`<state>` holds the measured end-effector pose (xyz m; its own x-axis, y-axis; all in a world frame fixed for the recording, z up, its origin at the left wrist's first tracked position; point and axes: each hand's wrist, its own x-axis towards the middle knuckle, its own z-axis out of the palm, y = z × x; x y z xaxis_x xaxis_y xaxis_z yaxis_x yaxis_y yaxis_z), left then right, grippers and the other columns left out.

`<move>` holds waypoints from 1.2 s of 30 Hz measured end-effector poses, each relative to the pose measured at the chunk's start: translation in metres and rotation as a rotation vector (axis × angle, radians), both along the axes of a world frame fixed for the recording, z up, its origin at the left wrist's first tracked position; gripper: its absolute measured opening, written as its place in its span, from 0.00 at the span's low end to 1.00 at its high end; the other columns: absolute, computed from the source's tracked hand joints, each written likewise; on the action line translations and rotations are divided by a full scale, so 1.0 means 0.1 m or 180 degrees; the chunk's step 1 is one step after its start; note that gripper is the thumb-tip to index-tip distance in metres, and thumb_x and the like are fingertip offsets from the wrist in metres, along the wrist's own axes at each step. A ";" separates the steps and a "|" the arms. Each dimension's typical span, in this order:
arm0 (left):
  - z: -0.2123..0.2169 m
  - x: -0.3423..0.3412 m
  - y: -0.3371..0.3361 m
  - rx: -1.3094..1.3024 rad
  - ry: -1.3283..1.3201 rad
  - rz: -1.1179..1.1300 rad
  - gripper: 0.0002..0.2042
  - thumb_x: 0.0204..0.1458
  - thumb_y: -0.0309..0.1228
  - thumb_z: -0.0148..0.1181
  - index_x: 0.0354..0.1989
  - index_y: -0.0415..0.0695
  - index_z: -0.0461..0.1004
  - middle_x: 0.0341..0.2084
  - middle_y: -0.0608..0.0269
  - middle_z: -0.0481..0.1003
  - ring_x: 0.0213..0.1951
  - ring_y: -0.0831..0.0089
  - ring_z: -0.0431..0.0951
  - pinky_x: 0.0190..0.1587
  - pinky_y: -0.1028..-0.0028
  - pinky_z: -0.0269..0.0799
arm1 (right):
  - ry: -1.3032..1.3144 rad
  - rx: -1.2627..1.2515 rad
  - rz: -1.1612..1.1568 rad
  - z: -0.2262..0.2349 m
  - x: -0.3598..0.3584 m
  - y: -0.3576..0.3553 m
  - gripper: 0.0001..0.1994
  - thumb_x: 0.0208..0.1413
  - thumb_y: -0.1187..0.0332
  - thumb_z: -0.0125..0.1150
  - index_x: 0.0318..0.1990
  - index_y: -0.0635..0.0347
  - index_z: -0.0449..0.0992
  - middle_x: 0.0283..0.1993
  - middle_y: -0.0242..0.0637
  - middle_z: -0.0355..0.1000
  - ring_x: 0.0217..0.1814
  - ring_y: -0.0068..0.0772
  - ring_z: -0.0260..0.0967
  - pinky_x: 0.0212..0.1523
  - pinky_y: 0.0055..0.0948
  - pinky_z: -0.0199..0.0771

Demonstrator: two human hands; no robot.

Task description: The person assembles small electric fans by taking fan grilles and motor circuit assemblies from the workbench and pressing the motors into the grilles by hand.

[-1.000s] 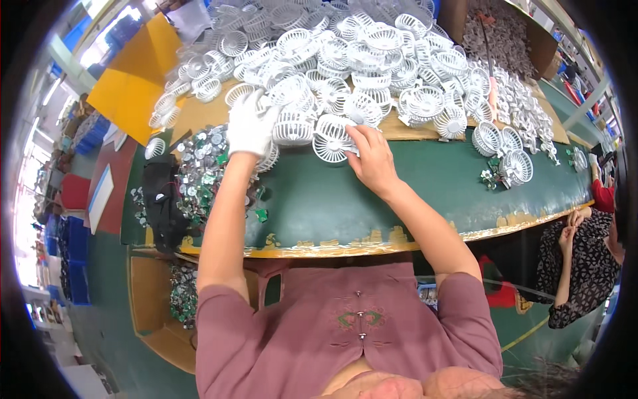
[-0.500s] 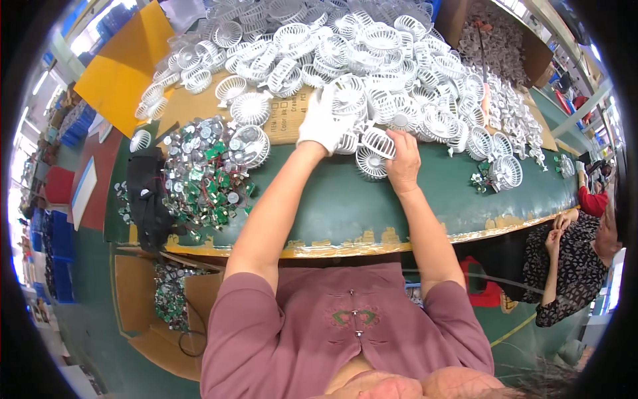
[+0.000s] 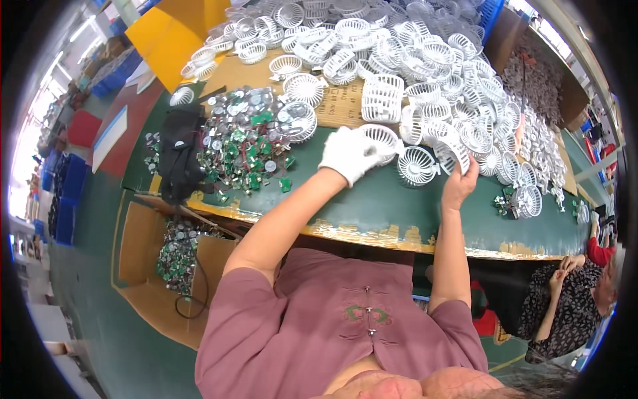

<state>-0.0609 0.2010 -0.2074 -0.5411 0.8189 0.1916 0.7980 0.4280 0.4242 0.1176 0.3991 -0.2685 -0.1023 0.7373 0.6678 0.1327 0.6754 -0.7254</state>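
My left hand [image 3: 347, 154], in a white glove, is closed on the near-left rim of a round white fan cage [image 3: 382, 141] just above the table. My bare right hand [image 3: 460, 183] pinches a second slatted white fan guard [image 3: 451, 153], tilted up on its edge beside the heap. Between the hands, another round fan housing [image 3: 417, 167] rests on the green table [image 3: 372, 206]. Behind my left hand, a few white guards stand grouped together as a ribbed stack [image 3: 382, 98] on a flat cardboard sheet [image 3: 337, 106].
A large heap of white fan cages [image 3: 425, 56] covers the far table. Green circuit boards with small motors [image 3: 246, 143] are piled at left, beside a black bag [image 3: 181, 153]. An open carton [image 3: 143, 233] stands below. A co-worker [image 3: 565, 299] sits at right.
My head view has shifted, so the table appears farther right. My left hand has come back from the heap toward the near side, now with a fan cage. My right hand has lifted its guard away from the housing.
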 end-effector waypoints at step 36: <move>-0.03 -1.01 -1.12 0.0851 -0.0939 0.1369 0.18 0.52 0.44 0.56 0.42 0.43 0.74 0.37 0.50 0.77 0.39 0.59 0.77 0.45 0.66 0.70 | -0.2007 0.0924 0.1803 0.02 0.52 -1.20 0.20 0.37 0.78 0.65 0.43 0.56 0.75 0.50 0.43 0.66 0.54 0.50 0.63 0.53 0.42 0.64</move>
<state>-0.1616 0.0885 -0.2100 -0.8760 0.4578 0.1519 0.4079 0.5349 0.7399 0.1692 0.2788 -0.2662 -0.8105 0.2755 0.5169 0.0398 0.9063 -0.4208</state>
